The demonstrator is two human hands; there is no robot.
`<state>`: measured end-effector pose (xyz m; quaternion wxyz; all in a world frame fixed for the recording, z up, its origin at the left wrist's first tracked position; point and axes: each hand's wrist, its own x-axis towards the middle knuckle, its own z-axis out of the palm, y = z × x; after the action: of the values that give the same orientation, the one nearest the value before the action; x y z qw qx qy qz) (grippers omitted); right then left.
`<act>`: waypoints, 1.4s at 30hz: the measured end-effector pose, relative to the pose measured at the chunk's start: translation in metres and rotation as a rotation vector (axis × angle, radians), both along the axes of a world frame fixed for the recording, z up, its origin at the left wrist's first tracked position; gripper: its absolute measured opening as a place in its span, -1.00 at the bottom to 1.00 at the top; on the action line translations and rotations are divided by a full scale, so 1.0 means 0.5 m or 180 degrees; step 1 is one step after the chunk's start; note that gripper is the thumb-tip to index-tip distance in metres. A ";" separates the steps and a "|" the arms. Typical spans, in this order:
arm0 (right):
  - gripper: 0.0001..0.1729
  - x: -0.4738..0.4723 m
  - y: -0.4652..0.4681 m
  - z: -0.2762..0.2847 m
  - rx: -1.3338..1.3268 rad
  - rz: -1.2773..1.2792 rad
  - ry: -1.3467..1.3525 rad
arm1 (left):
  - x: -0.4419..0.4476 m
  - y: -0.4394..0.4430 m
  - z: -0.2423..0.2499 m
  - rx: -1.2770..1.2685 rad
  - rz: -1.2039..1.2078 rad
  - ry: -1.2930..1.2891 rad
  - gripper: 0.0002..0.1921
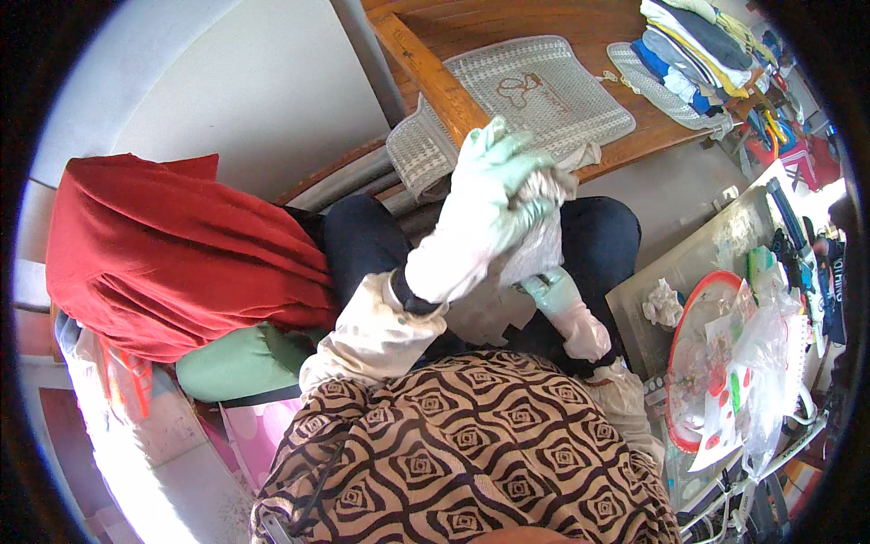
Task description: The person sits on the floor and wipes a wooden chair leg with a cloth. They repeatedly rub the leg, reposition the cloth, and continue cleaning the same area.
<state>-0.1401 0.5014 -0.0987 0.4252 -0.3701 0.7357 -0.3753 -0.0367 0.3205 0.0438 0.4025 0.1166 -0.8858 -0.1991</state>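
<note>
Both my hands wear pale green and white rubber gloves. My left hand [499,197], fingers bent, grips a crumpled greyish cloth [540,238] in front of my knees. Lower and to the right, my right hand [554,292] has its fingers at the bottom edge of that cloth, partly behind it. Just beyond my left hand is the wooden armrest [435,78] of a bench, with a grey woven mat [537,88] beside it on the seat.
A red cloth [183,258] lies over a green cushion [231,364] at the left. Folded clothes [700,47] are stacked at the upper right. A table at the right holds a red-rimmed tray [680,381], crumpled tissue [663,303] and a clear plastic bag [764,367].
</note>
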 end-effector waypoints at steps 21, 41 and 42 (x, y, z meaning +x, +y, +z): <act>-0.47 0.014 -0.015 -0.010 -0.0855 -0.0131 -0.0395 | 0.026 -0.009 -0.019 -0.0333 0.0259 0.0195 -0.52; -0.54 0.013 -0.051 0.025 -0.1231 -0.0850 -0.0268 | -0.011 0.032 -0.035 -0.1318 0.0626 -0.0460 -0.43; -0.57 0.016 -0.046 0.031 -0.1222 -0.0728 -0.0239 | -0.006 0.028 -0.031 -0.1251 0.0465 -0.0455 -0.42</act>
<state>-0.1323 0.4786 -0.0834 0.3287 -0.3442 0.6717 -0.5677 -0.0396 0.3345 0.0283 0.3671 0.1135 -0.9231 0.0159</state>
